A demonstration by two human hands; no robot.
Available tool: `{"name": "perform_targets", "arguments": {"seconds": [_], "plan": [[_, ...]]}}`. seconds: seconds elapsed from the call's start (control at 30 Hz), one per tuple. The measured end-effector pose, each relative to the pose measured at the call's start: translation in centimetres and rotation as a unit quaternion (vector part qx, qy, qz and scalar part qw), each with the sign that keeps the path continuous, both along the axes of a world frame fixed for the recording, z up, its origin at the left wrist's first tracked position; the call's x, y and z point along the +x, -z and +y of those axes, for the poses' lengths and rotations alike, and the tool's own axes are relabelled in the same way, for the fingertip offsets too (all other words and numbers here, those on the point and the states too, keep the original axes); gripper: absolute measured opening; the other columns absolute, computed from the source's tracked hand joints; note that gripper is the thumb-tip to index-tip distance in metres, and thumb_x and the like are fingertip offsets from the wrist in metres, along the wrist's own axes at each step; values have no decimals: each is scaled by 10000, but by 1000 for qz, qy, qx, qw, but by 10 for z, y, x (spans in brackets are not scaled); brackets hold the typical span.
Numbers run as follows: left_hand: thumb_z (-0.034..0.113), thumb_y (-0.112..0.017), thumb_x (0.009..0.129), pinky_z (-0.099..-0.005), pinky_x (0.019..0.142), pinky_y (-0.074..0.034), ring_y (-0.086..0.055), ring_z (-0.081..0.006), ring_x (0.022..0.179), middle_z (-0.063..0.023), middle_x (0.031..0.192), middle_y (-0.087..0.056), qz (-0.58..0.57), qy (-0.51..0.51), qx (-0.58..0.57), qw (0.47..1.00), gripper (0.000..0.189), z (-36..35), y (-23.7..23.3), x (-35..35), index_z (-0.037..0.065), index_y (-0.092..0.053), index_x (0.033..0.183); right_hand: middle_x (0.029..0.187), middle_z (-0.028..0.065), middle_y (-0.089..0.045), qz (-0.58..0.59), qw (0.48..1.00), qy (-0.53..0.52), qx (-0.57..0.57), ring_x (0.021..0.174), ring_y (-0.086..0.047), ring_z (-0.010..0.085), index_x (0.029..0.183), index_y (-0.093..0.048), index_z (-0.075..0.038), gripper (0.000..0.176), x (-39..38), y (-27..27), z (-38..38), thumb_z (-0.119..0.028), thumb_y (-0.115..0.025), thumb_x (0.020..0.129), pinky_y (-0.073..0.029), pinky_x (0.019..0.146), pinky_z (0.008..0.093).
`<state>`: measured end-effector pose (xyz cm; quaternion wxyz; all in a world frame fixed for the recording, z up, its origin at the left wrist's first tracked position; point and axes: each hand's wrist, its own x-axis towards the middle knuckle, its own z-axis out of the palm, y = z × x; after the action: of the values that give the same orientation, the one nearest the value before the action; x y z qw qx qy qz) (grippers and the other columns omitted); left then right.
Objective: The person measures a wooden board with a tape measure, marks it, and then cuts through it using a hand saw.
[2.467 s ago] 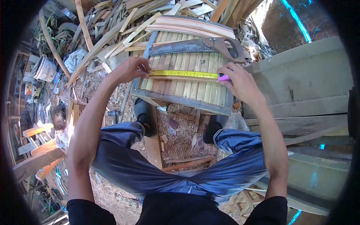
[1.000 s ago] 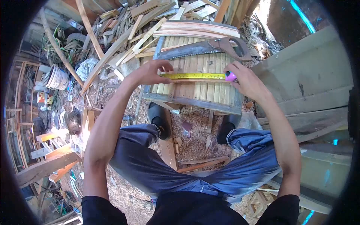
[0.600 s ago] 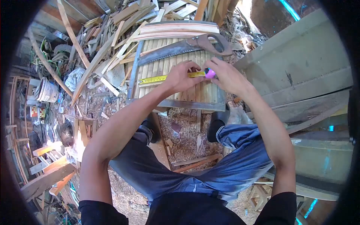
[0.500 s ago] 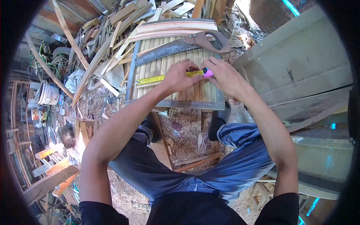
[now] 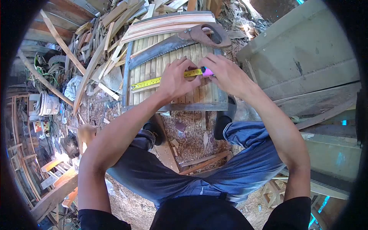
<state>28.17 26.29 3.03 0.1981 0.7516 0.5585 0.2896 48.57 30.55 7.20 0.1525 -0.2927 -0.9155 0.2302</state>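
A yellow tape measure (image 5: 146, 83) is drawn out across the slatted wooden bench, its blade lying along a light wood strip. My left hand (image 5: 177, 78) curls over the blade, with thumb and fingers closed about it. The pink-and-black case (image 5: 207, 71) at the blade's right end is gripped by my right hand (image 5: 224, 73), which covers most of it. Just beyond both hands a handsaw (image 5: 168, 48) rests on the bench, teeth facing me, its worn brown handle to the right.
Long thin wood strips (image 5: 172, 25) lie along the bench's far side. Scrap wood (image 5: 115, 42) is heaped behind and to the left. Large greyish panels (image 5: 303, 61) lean at the right. Shavings and offcuts cover the floor (image 5: 191, 142) between my legs, beneath the bench's near edge (image 5: 176, 107).
The whole view has shifted slightly, so the bench appears a little further left. Both hands keep their hold on the tape measure, and the saw stays where it lay.
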Motion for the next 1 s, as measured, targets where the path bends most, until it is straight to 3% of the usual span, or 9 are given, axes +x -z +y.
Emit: {"name": "perform_targets", "arguments": {"seconds": [0.1,0.23,0.3,0.53,0.63,0.8,0.87,0.93,1.0], "plan": [[241,-749,721,-421,732,-504,-625,-359,808,-156,857,-624,-2,14,54,998,333,0,-1,0,-16,-632,898,1081,131,-536,3,1000,-1,1,1068,-538,378,1122,-523,-65,410,0,0,0,22,-676,753,-471,883,471],[234,-749,728,-415,730,-506,-628,-355,805,-155,857,-624,-15,18,43,999,322,0,0,-2,-13,-633,899,1053,137,-543,5,1000,-10,5,1034,-540,378,1112,-523,-61,402,0,-2,0,25,-673,748,-461,864,462],[265,-707,686,-444,850,-461,-603,-331,931,-115,916,-621,-25,9,-19,999,326,1,1,-3,40,-637,910,1047,139,-544,7,1000,-9,10,1026,-541,379,1109,-524,-61,398,0,-1,-1,21,-673,749,-458,859,459],[286,-715,726,-454,882,-466,-597,-342,976,-122,922,-619,-40,47,-45,997,334,3,-9,-16,42,-644,942,1038,144,-543,15,999,-4,31,1019,-540,379,1085,-520,-53,382,2,0,-1,12,-677,744,-461,859,463],[226,-713,799,-434,905,-471,-602,-373,983,-154,1003,-629,50,172,35,983,385,6,-21,-56,53,-623,1132,1033,121,-555,8,999,-4,47,969,-561,368,1073,-498,-63,344,1,1,0,11,-629,764,-487,826,475],[300,-627,916,-411,875,-488,-633,-320,975,-168,1016,-657,87,-63,36,994,329,-8,-42,-130,29,-650,1101,1049,127,-568,14,1000,0,18,1004,-557,371,1082,-523,-47,332,-5,-3,2,28,-615,773,-484,860,468],[352,-546,975,-393,817,-501,-654,-273,889,-175,952,-677,35,-261,-173,949,377,-14,-51,-151,6,-680,1040,1060,130,-569,20,1000,7,13,1016,-554,374,1089,-530,-41,336,-4,-4,3,35,-612,772,-483,871,467],[443,-495,972,-414,809,-510,-680,-322,888,-220,950,-698,-4,-265,-214,940,488,-23,-36,-171,-5,-690,986,1029,152,-562,35,999,-3,19,996,-573,381,1093,-545,-33,387,-6,-5,6,52,-668,736,-485,849,441],[435,-515,974,-391,783,-524,-684,-290,853,-211,947,-687,-24,-255,-259,931,504,-23,-30,-180,-43,-669,1022,1030,152,-563,33,999,-6,24,1010,-570,377,1090,-546,-28,387,-9,-6,9,55,-670,733,-481,859,442]]}}
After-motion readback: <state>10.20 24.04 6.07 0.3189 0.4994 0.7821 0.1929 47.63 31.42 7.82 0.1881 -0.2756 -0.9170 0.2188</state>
